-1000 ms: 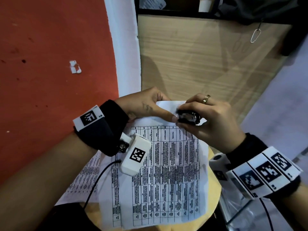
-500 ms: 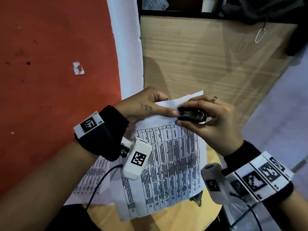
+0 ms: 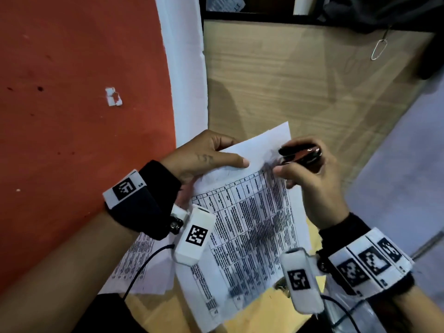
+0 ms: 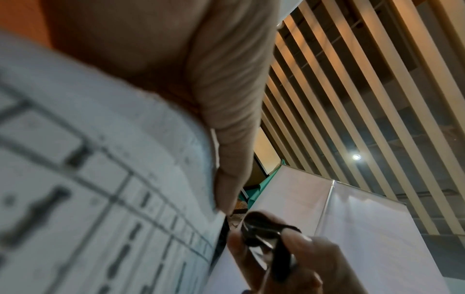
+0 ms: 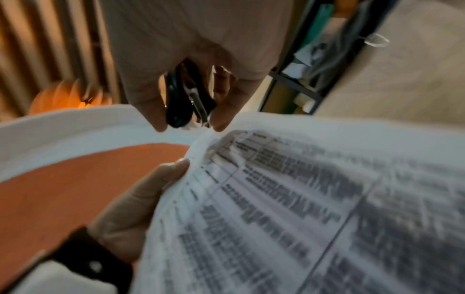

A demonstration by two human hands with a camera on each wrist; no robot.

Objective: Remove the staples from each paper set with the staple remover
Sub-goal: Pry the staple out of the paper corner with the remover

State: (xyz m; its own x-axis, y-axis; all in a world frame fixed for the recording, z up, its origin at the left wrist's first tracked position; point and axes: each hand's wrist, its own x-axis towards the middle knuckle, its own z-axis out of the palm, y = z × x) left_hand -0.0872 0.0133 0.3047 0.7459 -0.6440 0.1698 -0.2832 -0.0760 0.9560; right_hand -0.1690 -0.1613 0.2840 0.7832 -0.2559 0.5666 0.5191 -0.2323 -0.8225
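**Black staple remover at the paper's far corner**

Pinched between right thumb and fingers (image 5: 148,111): staple remover (image 3: 300,155), black-handled with metal claws, nose aimed left at the sheet's far right corner, just beside or touching it; staple itself too small to make out. Held so, probably, to keep the claws lined up with the corner. Right hand (image 3: 312,183) curled round the tool. Left hand (image 3: 204,157) gripping the paper set (image 3: 252,224), thumb flat on top, fingers beneath, likely bracing the corner against the pull. White sheets, printed with a dense black table, lifted and tilted, far edge curling. Another printed sheet (image 3: 137,263) lying underneath on the near left, on a yellow table (image 3: 259,308).
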